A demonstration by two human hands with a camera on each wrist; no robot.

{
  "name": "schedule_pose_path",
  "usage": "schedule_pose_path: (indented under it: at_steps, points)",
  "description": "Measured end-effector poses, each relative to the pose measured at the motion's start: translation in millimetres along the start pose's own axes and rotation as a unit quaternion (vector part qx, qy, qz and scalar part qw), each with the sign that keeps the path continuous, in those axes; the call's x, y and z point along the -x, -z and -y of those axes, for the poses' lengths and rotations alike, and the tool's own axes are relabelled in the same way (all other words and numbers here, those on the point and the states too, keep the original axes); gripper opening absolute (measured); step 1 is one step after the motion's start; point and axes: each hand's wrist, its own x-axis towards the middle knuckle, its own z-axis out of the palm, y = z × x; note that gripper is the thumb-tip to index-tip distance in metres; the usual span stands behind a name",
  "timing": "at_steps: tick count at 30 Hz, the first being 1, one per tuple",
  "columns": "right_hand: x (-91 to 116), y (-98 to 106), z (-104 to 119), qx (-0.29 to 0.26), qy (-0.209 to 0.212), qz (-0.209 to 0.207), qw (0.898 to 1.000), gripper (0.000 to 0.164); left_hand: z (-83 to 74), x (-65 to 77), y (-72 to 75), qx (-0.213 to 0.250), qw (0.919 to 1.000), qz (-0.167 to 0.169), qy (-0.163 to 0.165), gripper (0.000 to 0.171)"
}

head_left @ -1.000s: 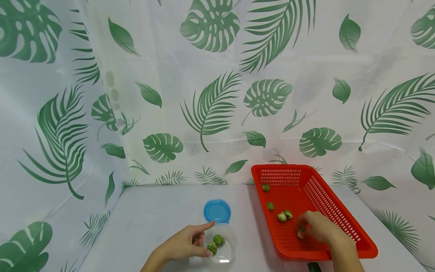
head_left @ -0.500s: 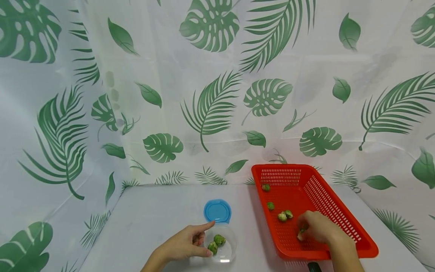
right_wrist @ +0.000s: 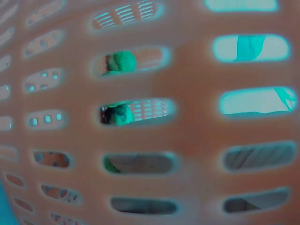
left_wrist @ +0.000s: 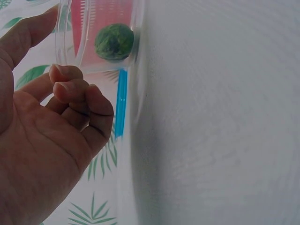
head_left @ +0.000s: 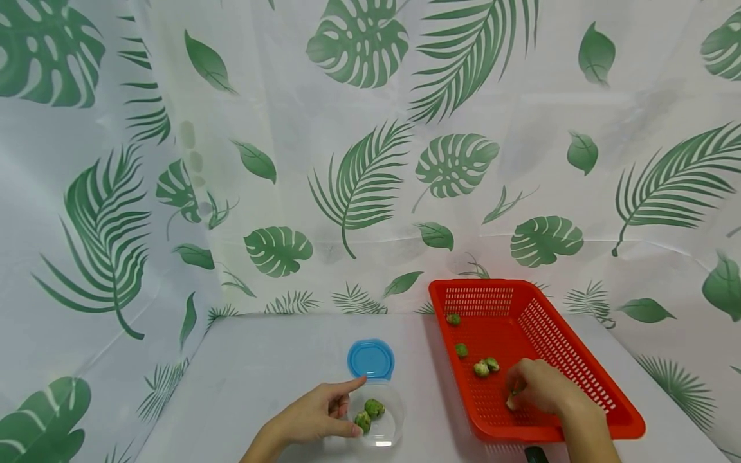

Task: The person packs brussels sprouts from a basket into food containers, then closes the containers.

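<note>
A round clear plastic tub [head_left: 392, 432] with two Brussels sprouts [head_left: 374, 408] inside stands on the white table. My left hand [head_left: 315, 411] holds the tub from its left side, forefinger and thumb spread around the rim. In the left wrist view the other fingers [left_wrist: 98, 105] curl below that rim, and one sprout [left_wrist: 115, 42] shows through the clear wall. My right hand [head_left: 538, 386] reaches down into a red slotted basket [head_left: 579, 360] and pinches a Brussels sprout [head_left: 512, 402], mostly hidden under its fingers. Through the basket's slots, the right wrist view shows a green sprout [right_wrist: 124, 61].
Several more sprouts [head_left: 482, 368] lie along the basket's left side. Behind the tub lies a blue lid [head_left: 370, 359]. A black handle [head_left: 535, 454] pokes out at the basket's near edge. Leaf-printed sheeting [head_left: 359, 193] hangs behind the table and at its sides.
Both hands stay almost in place. The sprout under my right fingers shows slightly less than before; the tub, lid and basket have not moved.
</note>
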Motion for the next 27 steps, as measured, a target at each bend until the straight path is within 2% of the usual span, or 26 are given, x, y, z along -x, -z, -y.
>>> schedule_pose_path:
  at_steps: [7, 16, 27]
  points:
    - [-0.1, -0.2, 0.9, 0.016, -0.007, -0.014, 1.0, 0.023, 1.6, -0.4, 0.4, 0.002, 1.0, 0.003, -0.004, 0.082]
    - [-2.5, 0.8, -0.1, 0.006, -0.002, -0.011, 1.0, 0.019, -0.1, 0.4, -0.2, 0.001, 1.0, 0.002, -0.004, 0.082]
    - [-3.5, 1.1, -0.3, 0.003, -0.006, -0.02, 1.0, 0.02, 5.1, -1.3, 1.0, -0.007, 0.9999, 0.004, -0.011, 0.083]
